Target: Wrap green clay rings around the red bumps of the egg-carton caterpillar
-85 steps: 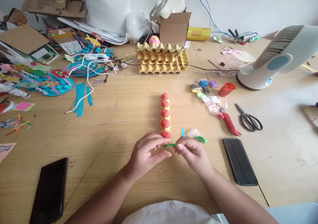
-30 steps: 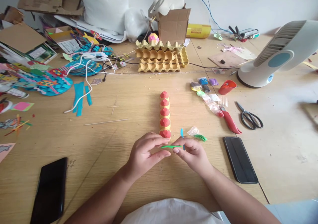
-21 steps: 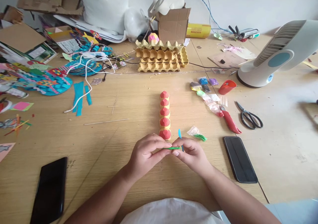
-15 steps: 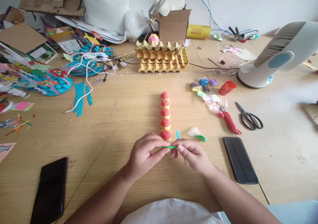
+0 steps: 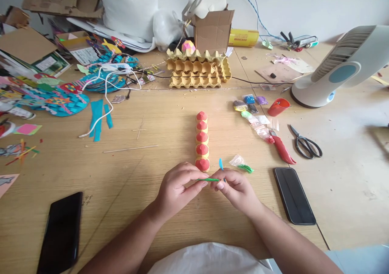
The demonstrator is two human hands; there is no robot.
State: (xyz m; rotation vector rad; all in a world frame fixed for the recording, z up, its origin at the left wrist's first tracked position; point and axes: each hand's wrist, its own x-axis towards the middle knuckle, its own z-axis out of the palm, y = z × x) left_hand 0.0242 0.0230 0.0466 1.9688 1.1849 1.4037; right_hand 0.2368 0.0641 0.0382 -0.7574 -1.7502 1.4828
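Note:
My left hand (image 5: 174,189) pinches a thin green strip (image 5: 210,179), which looks like modelling clay, between thumb and fingertips. At the strip's right end are the fingertips of my right hand (image 5: 240,191), closed around a slim blue clay tool (image 5: 221,163). The tool's flat tip points up and away; its lower part is mostly hidden by my fingers. Just beyond my hands lies an egg-carton strip (image 5: 201,137) of several cups, with red tops and yellow sides. To the right, a lump of green clay (image 5: 245,168) pokes out of a clear wrapper.
On the right are a phone (image 5: 294,196), scissors (image 5: 306,144), a red-handled knife (image 5: 283,149), a red cup (image 5: 278,107), clay packets (image 5: 249,100) and a white fan (image 5: 340,69). Another phone (image 5: 60,233) lies left. Egg trays (image 5: 196,79) and thin sticks (image 5: 130,149) are farther away.
The blue tool has shifted slightly right and stands more upright, its lower end now hidden. My right fingertips have moved a little along the green strip; my left hand barely moves.

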